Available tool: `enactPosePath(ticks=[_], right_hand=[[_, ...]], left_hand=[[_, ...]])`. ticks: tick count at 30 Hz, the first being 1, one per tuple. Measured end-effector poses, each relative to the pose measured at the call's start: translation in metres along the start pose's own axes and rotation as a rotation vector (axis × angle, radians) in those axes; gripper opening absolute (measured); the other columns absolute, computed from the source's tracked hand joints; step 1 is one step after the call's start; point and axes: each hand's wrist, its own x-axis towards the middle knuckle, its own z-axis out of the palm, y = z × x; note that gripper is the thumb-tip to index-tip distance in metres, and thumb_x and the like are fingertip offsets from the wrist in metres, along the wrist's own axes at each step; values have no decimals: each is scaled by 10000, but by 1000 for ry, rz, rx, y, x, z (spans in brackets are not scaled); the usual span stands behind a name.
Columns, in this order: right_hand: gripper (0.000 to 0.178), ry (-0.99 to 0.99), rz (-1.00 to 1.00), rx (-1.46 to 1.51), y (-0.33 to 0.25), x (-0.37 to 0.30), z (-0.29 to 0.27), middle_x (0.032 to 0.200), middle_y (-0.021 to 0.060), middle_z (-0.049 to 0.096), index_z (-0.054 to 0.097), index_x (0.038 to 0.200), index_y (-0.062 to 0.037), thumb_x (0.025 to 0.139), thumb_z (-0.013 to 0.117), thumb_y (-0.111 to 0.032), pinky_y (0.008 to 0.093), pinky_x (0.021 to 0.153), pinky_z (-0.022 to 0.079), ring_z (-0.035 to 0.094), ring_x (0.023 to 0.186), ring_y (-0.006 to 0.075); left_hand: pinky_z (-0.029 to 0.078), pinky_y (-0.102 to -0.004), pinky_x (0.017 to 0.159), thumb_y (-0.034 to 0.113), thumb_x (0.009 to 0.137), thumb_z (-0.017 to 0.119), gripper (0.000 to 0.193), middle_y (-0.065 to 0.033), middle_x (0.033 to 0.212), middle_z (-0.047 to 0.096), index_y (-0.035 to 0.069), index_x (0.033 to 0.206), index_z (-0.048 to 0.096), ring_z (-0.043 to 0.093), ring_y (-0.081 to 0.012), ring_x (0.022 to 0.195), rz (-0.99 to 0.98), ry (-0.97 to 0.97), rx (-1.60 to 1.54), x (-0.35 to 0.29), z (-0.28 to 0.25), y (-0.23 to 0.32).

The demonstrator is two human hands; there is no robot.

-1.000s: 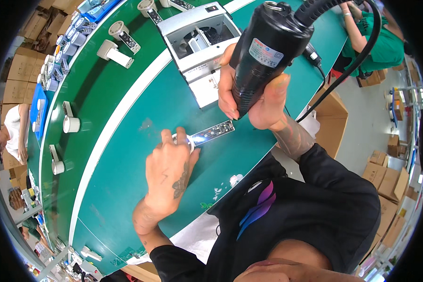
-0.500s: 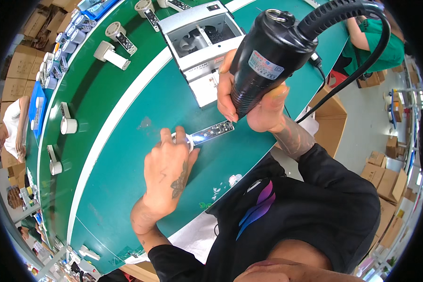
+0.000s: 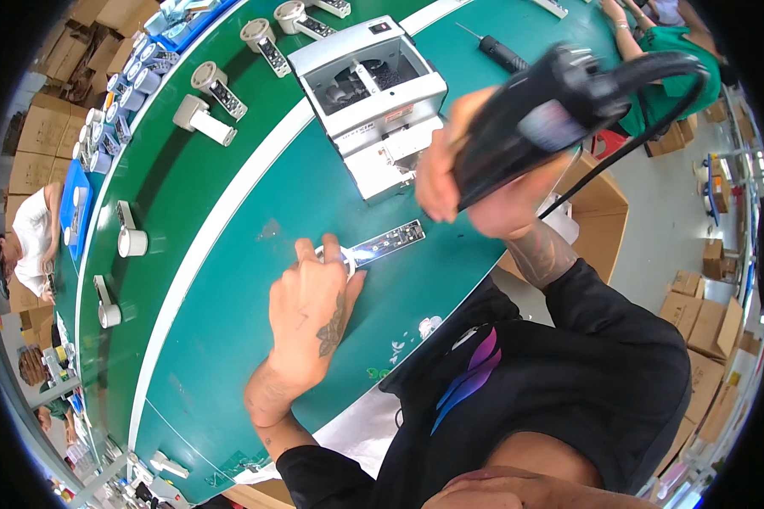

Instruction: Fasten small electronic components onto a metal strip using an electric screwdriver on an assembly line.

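Observation:
My left hand (image 3: 314,310) lies flat on the green bench and pins down the near end of a narrow dark strip with shiny parts (image 3: 388,241). My right hand (image 3: 471,182) grips a black power screwdriver (image 3: 539,119) with a thick black cable, raised above the bench and to the right of the strip. The tool is blurred. Its tip is off the strip.
A grey-white box-shaped machine (image 3: 373,93) stands just behind the strip. Several white handle-shaped parts (image 3: 204,114) ride the green belt at left. A black pen-like tool (image 3: 501,53) lies further back. Another person (image 3: 30,242) sits at far left; cardboard boxes (image 3: 696,314) at right.
My right hand has lifted the screwdriver off the strip and swung it up and to the right. My left hand stays on the strip.

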Motion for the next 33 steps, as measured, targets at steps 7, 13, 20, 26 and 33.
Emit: enactPosePath(ticks=[7, 13, 20, 26, 33], right_hand=[[1147, 105, -155, -394, -6, 37, 15, 632, 71, 535, 433, 1261, 33, 716, 340, -971, 266, 421, 400, 479, 458, 124], [1023, 102, -199, -478, -5, 39, 23, 587, 72, 531, 455, 1188, 71, 809, 418, -879, 243, 423, 394, 465, 433, 100], [1031, 57, 21, -383, -1, 6, 13, 577, 57, 512, 393, 1262, 29, 802, 389, -894, 254, 420, 403, 474, 425, 113], [995, 77, 30, -353, 10, 1, 11, 591, 64, 519, 401, 1237, 37, 825, 407, -868, 261, 424, 402, 465, 426, 111], [932, 61, 16, -278, 17, -12, 10, 583, 59, 517, 444, 1107, 5, 795, 458, -873, 263, 412, 409, 468, 421, 120]], left_hand=[[515, -450, 591, 257, 858, 758, 446, -228, 901, 613, -53, 1147, 619, 657, -382, 678, -12, 12, -35, 1, -1, 4], [514, -447, 580, 259, 860, 757, 451, -227, 894, 608, -56, 1148, 612, 657, -385, 678, -42, 21, -30, -1, 4, 6], [527, -441, 580, 263, 854, 762, 454, -233, 915, 617, -52, 1145, 613, 665, -382, 689, -41, 10, -13, 2, 4, 7], [533, -436, 587, 262, 851, 764, 472, -228, 923, 625, -58, 1164, 614, 670, -378, 699, -36, 19, -20, 2, 4, 6], [525, -438, 591, 261, 856, 757, 474, -237, 939, 622, -61, 1171, 609, 662, -375, 694, -34, 6, -18, 1, 5, 5]])
